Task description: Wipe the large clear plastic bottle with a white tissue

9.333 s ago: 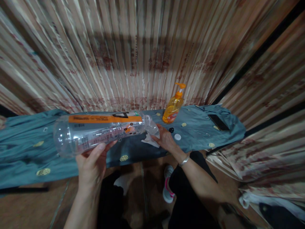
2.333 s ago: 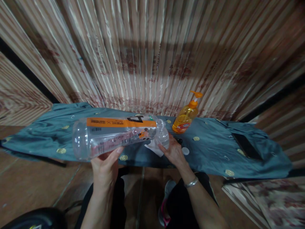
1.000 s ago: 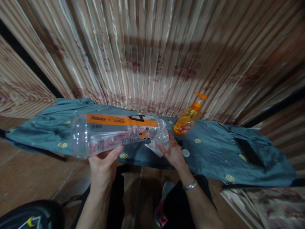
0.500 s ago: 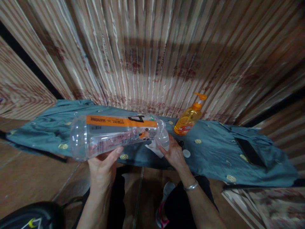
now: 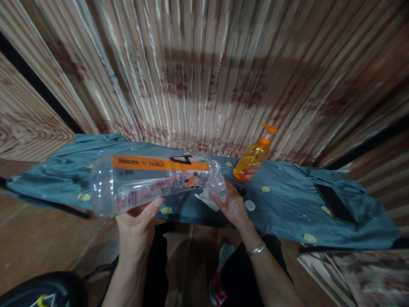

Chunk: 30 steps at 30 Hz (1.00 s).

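Observation:
My left hand (image 5: pixel 137 226) is closed around the underside of a large clear plastic bottle (image 5: pixel 140 194) with an orange and grey label. The bottle lies nearly level in the air, its base to the left and its neck at the right, slightly raised. My right hand (image 5: pixel 232 204) grips a small clear container (image 5: pixel 217 186) close under the bottle's mouth. Its exact kind is hard to tell, and I cannot make out any liquid passing between them. Below the container lies a crumpled white tissue (image 5: pixel 207 199). Beside my right hand are a white round lid (image 5: pixel 250 206) and a small black object (image 5: pixel 243 192).
An orange pump bottle (image 5: pixel 251 164) stands behind my right hand, partly filled. A dark phone (image 5: pixel 335 203) lies at the right on the narrow table's blue-green cloth (image 5: pixel 287 221). A pleated curtain (image 5: pixel 204 85) hangs behind the table. A black seat (image 5: pixel 44 292) is at lower left.
The large bottle and my left hand have shifted slightly left, with the bottle's base a touch lower. My right hand and the small container have hardly moved.

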Available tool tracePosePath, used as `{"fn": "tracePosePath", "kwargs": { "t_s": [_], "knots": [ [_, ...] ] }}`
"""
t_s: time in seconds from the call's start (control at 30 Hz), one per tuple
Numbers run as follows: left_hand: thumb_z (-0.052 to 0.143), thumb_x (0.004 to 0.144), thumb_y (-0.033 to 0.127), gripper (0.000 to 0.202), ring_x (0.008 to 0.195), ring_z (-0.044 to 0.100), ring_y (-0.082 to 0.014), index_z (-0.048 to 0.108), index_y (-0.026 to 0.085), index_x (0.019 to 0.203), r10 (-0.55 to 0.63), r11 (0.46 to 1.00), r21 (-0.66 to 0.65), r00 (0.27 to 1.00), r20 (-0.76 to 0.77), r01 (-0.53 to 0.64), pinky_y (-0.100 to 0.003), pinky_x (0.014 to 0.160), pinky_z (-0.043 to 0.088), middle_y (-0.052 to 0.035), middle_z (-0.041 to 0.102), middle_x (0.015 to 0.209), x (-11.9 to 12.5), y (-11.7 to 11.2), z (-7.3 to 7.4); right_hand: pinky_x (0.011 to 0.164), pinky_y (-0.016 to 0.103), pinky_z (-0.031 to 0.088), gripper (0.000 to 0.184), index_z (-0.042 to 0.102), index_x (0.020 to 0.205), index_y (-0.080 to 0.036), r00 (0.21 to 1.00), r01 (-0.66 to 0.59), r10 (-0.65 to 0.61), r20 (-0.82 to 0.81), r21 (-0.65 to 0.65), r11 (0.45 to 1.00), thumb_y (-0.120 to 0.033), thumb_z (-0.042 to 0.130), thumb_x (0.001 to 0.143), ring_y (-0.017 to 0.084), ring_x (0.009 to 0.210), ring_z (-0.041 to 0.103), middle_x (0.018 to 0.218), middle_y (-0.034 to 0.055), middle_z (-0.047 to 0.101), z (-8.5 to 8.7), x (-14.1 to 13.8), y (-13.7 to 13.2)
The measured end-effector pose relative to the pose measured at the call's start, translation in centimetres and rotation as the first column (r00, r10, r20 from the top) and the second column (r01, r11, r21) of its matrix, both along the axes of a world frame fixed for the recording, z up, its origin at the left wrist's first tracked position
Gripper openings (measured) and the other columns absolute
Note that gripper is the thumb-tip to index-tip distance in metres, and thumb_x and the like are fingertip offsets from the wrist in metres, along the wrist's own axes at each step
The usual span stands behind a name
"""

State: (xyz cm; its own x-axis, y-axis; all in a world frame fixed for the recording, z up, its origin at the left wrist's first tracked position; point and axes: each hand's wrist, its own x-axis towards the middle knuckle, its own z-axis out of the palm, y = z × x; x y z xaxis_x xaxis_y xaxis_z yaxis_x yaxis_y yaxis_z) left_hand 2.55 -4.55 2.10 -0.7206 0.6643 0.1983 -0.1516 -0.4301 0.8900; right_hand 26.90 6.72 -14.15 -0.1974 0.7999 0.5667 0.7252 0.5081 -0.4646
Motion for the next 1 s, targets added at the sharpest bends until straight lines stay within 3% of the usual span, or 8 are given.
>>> {"fn": "tracePosePath", "kwargs": {
  "t_s": [0.23,0.43,0.53,0.73,1.0],
  "knots": [
    [0.101,0.052,0.021,0.049,0.07,0.082,-0.0207,0.085,0.02,0.099,-0.03,0.999,0.028,0.999,0.026,0.029,-0.032,0.08,0.074,0.0006,0.084,0.079,0.09,-0.23,-0.03,0.098,0.059,0.073,0.066,0.063,0.154,-0.013,1.0,0.017,-0.017,0.01,0.0,1.0,-0.063,0.064,0.11,0.042,0.116,0.084,0.131,0.0246,0.085,-0.11,-0.03,0.02],
    [0.105,0.053,0.025,0.05,0.073,0.083,-0.0253,0.084,0.021,0.098,-0.038,0.999,0.02,0.999,0.017,0.037,-0.043,0.084,0.076,0.0012,0.08,0.074,0.05,-0.2,-0.35,0.098,0.06,0.072,0.071,0.061,0.156,-0.012,1.0,0.015,-0.015,-0.015,0.002,1.0,-0.067,0.062,0.11,0.042,0.116,0.084,0.131,0.0259,0.084,-0.29,0.05,0.02],
    [0.106,0.052,0.027,0.046,0.071,0.081,-0.0238,0.082,0.022,0.09,-0.033,0.999,0.016,0.999,0.028,0.033,-0.042,0.085,0.075,0.0021,0.077,0.069,0.19,-0.22,-0.24,0.098,0.059,0.072,0.071,0.061,0.156,-0.013,1.0,0.016,-0.016,-0.012,-0.009,1.0,-0.067,0.064,0.11,0.042,0.116,0.084,0.13,0.0248,0.085,-0.26,0.08,0.02],
    [0.109,0.053,0.032,0.065,0.081,0.087,-0.0278,0.087,0.023,0.113,-0.048,0.999,-0.007,0.999,0.023,0.048,-0.046,0.09,0.077,-0.0047,0.089,0.091,0.22,-0.36,0.03,0.098,0.06,0.072,0.066,0.064,0.154,-0.015,1.0,0.019,-0.02,-0.008,-0.01,1.0,-0.064,0.063,0.11,0.042,0.116,0.084,0.13,0.0237,0.085,0.06,0.0,-0.01],
    [0.118,0.048,0.047,0.069,0.073,0.086,-0.0265,0.091,0.021,0.105,-0.079,0.996,0.04,0.996,0.049,0.077,-0.039,0.079,0.078,-0.0045,0.087,0.079,0.3,-0.35,-0.01,0.1,0.06,0.072,0.068,0.063,0.155,-0.013,1.0,0.001,-0.001,-0.019,-0.006,1.0,-0.064,0.063,0.111,0.043,0.118,0.084,0.132,0.0256,0.084,-0.22,0.02,0.0]
  ]
}}
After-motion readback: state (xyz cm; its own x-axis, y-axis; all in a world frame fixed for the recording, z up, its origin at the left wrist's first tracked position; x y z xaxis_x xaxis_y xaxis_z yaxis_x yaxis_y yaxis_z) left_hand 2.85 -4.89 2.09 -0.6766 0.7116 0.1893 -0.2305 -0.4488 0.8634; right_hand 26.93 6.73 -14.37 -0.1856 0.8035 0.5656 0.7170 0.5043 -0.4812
